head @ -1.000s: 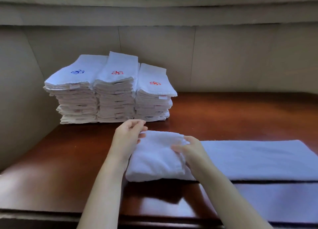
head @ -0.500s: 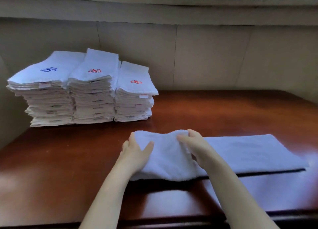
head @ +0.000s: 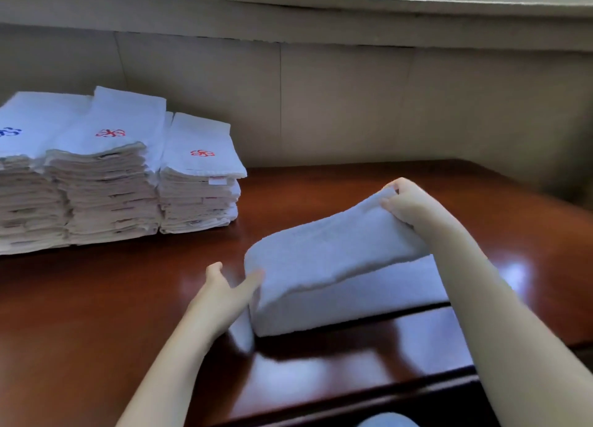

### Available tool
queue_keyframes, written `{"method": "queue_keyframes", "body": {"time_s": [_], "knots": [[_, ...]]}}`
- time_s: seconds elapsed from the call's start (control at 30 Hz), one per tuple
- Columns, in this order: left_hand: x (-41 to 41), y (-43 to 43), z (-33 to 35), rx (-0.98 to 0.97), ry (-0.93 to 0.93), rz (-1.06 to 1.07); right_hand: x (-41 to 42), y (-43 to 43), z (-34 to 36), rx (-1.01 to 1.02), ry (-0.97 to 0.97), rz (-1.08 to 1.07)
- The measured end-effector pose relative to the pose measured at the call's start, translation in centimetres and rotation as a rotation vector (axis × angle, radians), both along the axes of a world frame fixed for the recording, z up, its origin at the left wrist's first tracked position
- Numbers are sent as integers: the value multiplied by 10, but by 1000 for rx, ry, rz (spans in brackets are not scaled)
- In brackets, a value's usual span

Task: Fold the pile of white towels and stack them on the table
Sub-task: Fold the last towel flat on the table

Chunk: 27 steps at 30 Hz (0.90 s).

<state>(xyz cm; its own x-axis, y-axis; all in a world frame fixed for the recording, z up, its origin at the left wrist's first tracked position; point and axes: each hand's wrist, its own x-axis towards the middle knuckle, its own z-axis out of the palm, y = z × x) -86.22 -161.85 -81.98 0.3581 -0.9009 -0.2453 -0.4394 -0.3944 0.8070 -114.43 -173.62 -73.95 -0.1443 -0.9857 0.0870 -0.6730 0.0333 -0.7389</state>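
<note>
A white towel [head: 330,266] lies on the brown table [head: 96,314], folded over on itself. My right hand [head: 406,202] pinches the raised far end of its upper layer, lifted off the lower layer. My left hand [head: 224,293] rests at the towel's left fold, fingers spread and fairly straight, the thumb touching the cloth. Three stacks of folded white towels [head: 109,182] with red and blue embroidered marks stand at the back left against the wall.
A beige wall panel [head: 353,105] and window ledge run behind the table. The table's front edge [head: 353,404] is near me, and its right end drops off at the far right. Bare wood lies between the stacks and my hands.
My right hand has lifted the towel's top layer and carried it up and to the right. My left hand slid to the left fold. The view has shifted right.
</note>
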Motion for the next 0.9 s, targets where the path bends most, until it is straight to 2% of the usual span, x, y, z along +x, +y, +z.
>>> {"method": "queue_keyframes", "body": {"time_s": [0.07,0.13,0.2,0.27,0.33,0.37,0.43,0.5,0.6,0.7,0.8,0.9], "knots": [[-10,-3,0,14,-52,-21,-28,-8,-9,53,159,-104],[-23,-6,1,5,-62,-45,-47,-6,-33,214,371,-118],[-36,-9,2,1,-89,-80,-56,0,-58,304,450,-105],[-46,-11,3,14,-119,-127,-58,6,-70,247,422,-114],[-48,-13,8,10,-6,-141,-57,10,-73,172,408,-102],[-44,-15,12,-19,120,-137,-56,11,-73,137,343,-86],[-32,-18,21,-131,335,-99,-50,13,-71,59,93,-25],[-15,-20,25,-225,357,-3,-43,13,-64,-15,-90,22],[4,-22,20,-201,160,131,-36,11,-52,-55,-163,17],[9,-25,9,-33,-138,105,-44,13,-49,76,-142,-27],[9,-30,4,36,-210,9,-55,20,-57,241,-148,-56],[9,-32,2,48,-277,-63,-60,27,-69,292,-238,-82]]}}
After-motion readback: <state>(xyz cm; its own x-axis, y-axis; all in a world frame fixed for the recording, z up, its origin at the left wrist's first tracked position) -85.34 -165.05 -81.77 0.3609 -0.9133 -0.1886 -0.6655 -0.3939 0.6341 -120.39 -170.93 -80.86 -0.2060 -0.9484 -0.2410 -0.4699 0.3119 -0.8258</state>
